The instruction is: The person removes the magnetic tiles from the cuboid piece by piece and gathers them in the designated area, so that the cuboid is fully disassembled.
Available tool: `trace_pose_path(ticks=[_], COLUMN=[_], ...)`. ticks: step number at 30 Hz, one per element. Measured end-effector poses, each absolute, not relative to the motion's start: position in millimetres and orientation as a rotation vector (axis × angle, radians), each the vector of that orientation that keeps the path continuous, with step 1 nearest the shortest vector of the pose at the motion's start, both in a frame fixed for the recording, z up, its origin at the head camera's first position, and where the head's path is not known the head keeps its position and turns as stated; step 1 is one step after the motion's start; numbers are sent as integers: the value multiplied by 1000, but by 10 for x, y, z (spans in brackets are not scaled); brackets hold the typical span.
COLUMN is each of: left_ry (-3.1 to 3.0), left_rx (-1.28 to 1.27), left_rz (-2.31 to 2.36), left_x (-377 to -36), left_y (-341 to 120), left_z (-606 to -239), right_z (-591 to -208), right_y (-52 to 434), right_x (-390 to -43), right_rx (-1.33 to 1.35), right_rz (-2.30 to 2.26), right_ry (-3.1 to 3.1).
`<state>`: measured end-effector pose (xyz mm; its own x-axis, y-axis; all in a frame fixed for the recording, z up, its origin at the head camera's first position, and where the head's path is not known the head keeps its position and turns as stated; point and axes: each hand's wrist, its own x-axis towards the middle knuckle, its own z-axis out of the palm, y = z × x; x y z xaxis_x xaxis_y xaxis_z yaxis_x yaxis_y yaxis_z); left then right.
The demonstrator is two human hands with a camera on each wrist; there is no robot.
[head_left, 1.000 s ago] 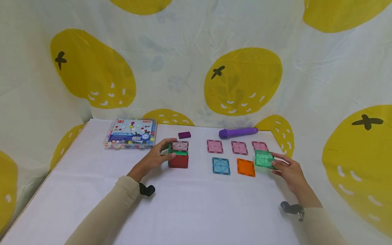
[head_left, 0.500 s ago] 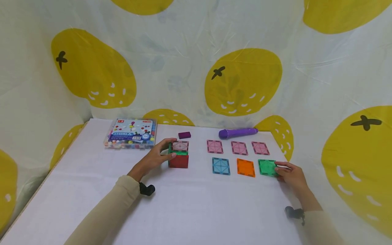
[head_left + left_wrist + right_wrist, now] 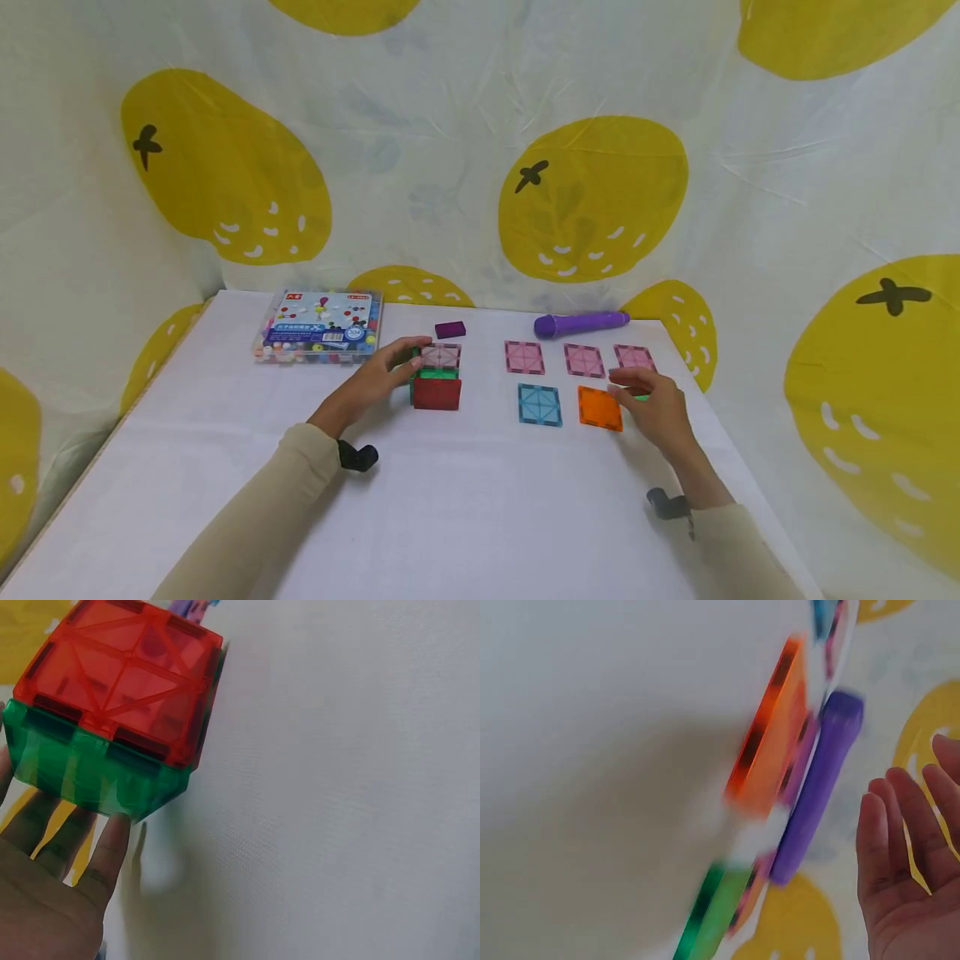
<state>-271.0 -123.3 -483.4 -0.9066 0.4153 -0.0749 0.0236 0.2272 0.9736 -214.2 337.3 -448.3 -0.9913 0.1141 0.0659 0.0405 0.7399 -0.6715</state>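
Cream sleeves (image 3: 243,512) reach in from the near edge, a black wrist device (image 3: 362,457) at the left cuff. The left hand (image 3: 371,383) grips the left side of a box of magnetic tiles (image 3: 437,394), which sits on the white table (image 3: 450,517) with a red face nearest the person. The right hand (image 3: 662,412) is released, fingers loosely bent and holding nothing, over the mostly covered green tile (image 3: 642,397). Just left of its fingertips lies the orange tile (image 3: 600,408), flat and square, so without a long axis; the right hand is clearly the nearer one. Between orange tile and box lies the flat blue tile (image 3: 540,405), which I judge too low to obstruct a hand. Beyond these runs a row of three pink tiles (image 3: 584,360), the rightmost partly behind the right hand. Farther back are a purple block (image 3: 450,329), a purple toy microphone (image 3: 583,324), a clear case of ball-and-stick model parts (image 3: 317,327), and finally the fruit-print curtain (image 3: 435,167).
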Motion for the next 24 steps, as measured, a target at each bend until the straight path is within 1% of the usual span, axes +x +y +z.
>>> trace_pose_path(ticks=[7,10,18,24], left_ry=[2121,2110,2113,2134], left_rx=[412,426,392,416], left_rz=[1802,1818,1822,1812], left_x=[-2741,-2745,-2773,-2775], left_y=[-1243,-1247,-1244,-1217], left_z=[-4846,-4860,-4912,-4940], right_z=[-4542,-4564,-4584,-4651], right_y=[2602,2296,1590,1334], right_x=[-2219,-2255,-2340,-2383], right_rx=[259,369,590,639], right_rz=[1394,1479,1542,1501], right_ry=[-2753,-2745,-2749,-2761])
